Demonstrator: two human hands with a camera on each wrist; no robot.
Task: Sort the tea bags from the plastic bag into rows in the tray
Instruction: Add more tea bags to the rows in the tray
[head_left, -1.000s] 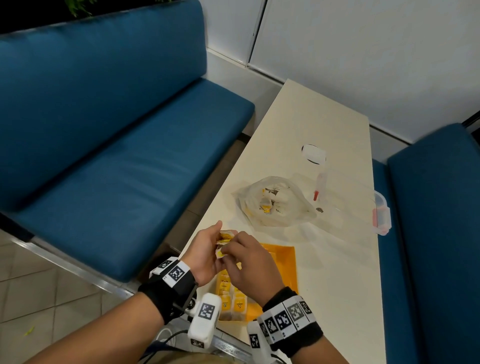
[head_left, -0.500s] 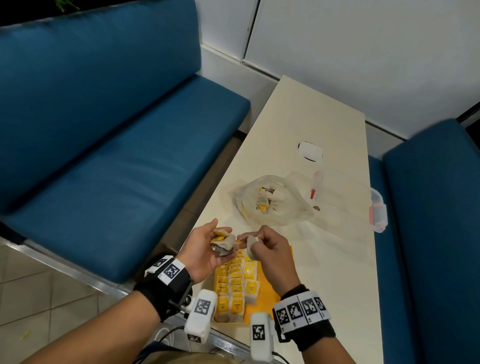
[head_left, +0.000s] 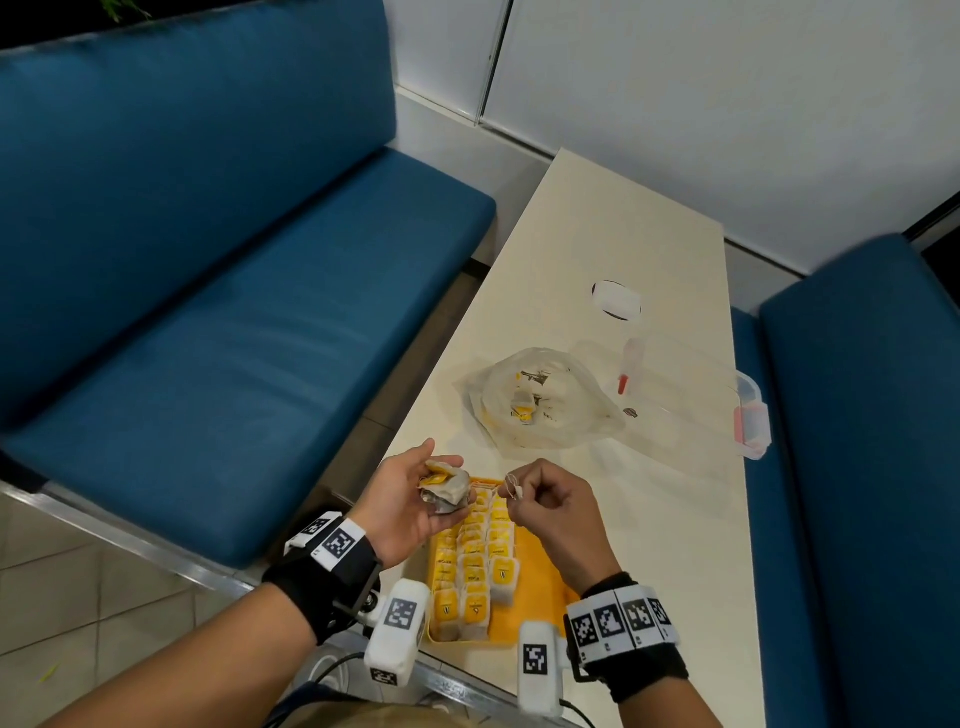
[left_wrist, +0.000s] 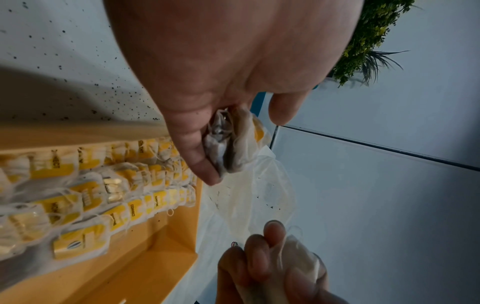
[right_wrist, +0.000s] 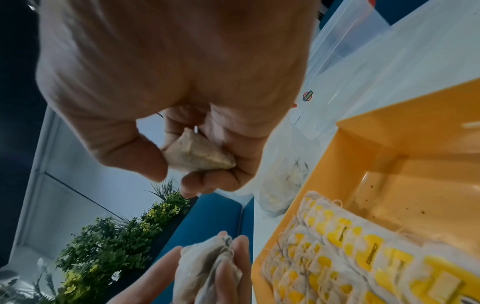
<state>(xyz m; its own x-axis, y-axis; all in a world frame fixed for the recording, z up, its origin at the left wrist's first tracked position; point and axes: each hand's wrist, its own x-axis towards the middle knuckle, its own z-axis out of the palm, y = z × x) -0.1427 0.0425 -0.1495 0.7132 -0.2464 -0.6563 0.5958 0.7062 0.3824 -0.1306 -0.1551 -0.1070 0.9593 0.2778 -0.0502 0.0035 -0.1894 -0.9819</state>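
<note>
Tea bags (head_left: 448, 487) bunched in left hand (head_left: 410, 499); right hand (head_left: 553, 501) pinches one (right_wrist: 198, 157).

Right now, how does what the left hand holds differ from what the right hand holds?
The left hand cradles a small bunch of tea bags with yellow tags showing; the right hand pinches a single tea bag with no tag visible. The bunch lies on an upturned palm; the single bag is enclosed by curled fingers. Both are above the yellow tray.
</note>
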